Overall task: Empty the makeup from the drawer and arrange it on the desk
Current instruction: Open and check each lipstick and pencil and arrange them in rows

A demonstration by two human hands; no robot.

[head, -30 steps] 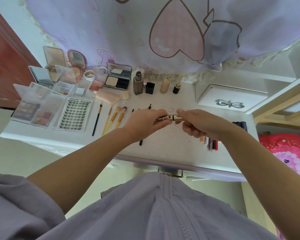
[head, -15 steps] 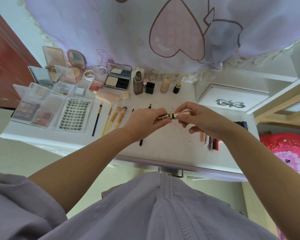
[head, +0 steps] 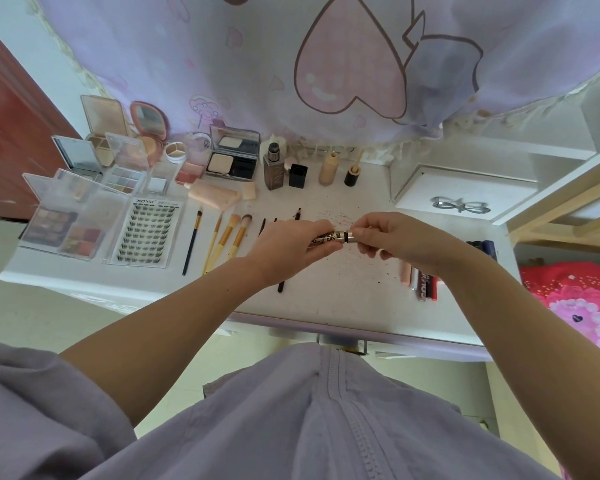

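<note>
White desk (head: 343,299) | gold-black lettered mascara tube (head: 336,236) | left grip (head: 291,247), right grip (head: 392,237) both pinch its ends

The right hand (head: 392,239) now pinches the gold cap end of the mascara tube (head: 336,236) with fingertips, its fingers drawn in closer than half a second ago, when they were lifted and spread; a second ago it wrapped the cap.

The white desk (head: 343,306) carries open palettes (head: 63,230) and a lash tray (head: 146,230) at the left, brushes (head: 222,237) beside them, bottles (head: 273,168) along the back, and a few tubes (head: 421,282) near the right edge.
</note>
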